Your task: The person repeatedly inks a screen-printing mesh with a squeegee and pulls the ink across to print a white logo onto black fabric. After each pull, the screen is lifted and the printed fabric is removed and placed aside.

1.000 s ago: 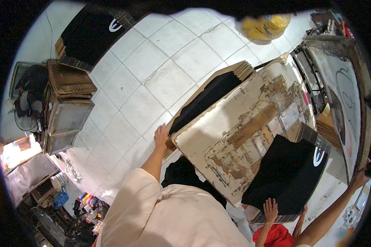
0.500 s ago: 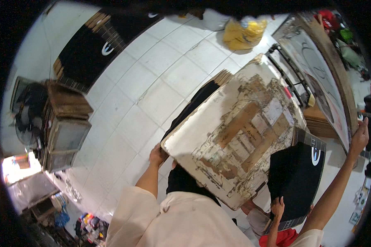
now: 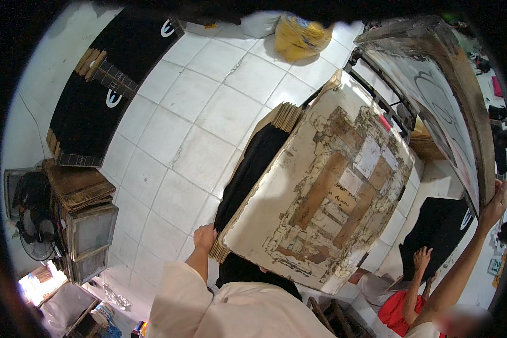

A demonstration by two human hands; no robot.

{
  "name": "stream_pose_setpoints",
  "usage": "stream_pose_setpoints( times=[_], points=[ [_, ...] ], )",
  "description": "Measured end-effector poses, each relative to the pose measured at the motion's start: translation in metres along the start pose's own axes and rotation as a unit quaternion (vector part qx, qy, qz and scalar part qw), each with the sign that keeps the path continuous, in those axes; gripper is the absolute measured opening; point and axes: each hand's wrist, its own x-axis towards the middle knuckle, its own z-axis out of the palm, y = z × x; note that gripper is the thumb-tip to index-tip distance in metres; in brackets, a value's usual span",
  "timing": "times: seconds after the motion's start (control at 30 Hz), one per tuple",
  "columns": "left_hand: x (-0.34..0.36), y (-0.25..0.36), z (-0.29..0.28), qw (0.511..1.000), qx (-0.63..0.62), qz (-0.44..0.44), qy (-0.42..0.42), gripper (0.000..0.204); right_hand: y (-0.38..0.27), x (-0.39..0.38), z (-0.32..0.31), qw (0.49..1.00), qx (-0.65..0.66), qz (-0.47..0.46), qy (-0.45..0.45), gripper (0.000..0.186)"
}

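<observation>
My left hand (image 3: 204,238) is closed on the near corner of a stack of boards covered in black cloth (image 3: 250,169). The stack sticks out along the left side of a worn cream board (image 3: 259,217), which is patched with brown tape and torn paper. My right hand (image 3: 494,205) grips the edge of a wood-framed printing screen (image 3: 445,96), tilted up at the right. Part of its fingers is hidden behind the frame. At the lower right, another person's hand (image 3: 422,258) rests on a black cloth piece (image 3: 439,228) with a white mark.
Black cloth-covered boards (image 3: 79,121) line the left wall. A fan (image 3: 36,228) stands beside stacked framed screens (image 3: 90,231). A yellow plastic bag (image 3: 301,36) lies on the tiled floor at the back. A black metal bracket (image 3: 380,93) joins the board and the raised screen.
My view has shifted. My left hand has moved from the cream board's corner to the cloth-covered stack. The other person's black cloth piece has moved right, away from the cream board. My right hand keeps its grip.
</observation>
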Motion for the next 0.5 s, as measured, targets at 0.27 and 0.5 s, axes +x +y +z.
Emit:
stream_pose_setpoints(
  times=[0.27,0.5],
  points=[
    [0.024,0.004,-0.019,0.974,-0.062,-0.171,0.134,0.045,0.004,0.000,0.004,1.000,0.008,-0.022,0.010,0.059],
    [0.044,0.028,-0.268,0.943,0.042,-0.103,0.313,0.054,0.051,0.026,0.013,0.983,-0.143,-0.106,0.032,0.051]
  ],
)
